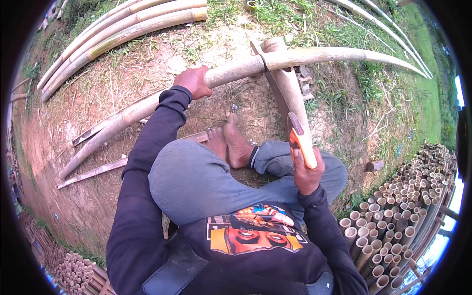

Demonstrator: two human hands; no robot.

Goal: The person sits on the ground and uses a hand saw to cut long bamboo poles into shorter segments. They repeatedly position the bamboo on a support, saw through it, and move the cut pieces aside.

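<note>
A long bamboo pole (231, 72) runs across in front of me, from the lower left to the upper right. My left hand (193, 82) is wrapped over it left of the middle. In my right hand (308, 170) is the orange handle of a handsaw (278, 93). The saw's blade crosses the pole near a dark ring, its far end reaching past the pole. Whether the teeth have cut into the bamboo I cannot tell. Beneath the pole, beside the blade, lies a thicker bamboo piece (295, 98), pointing toward my right knee.
Several bamboo poles (147, 24) lie at the far left, and thinner ones (383, 22) at the far right. Stacks of cut bamboo tubes (378, 231) stand at the right and lower left. A short bamboo offcut (374, 165) rests near my right knee. My bare feet (238, 147) are below the pole.
</note>
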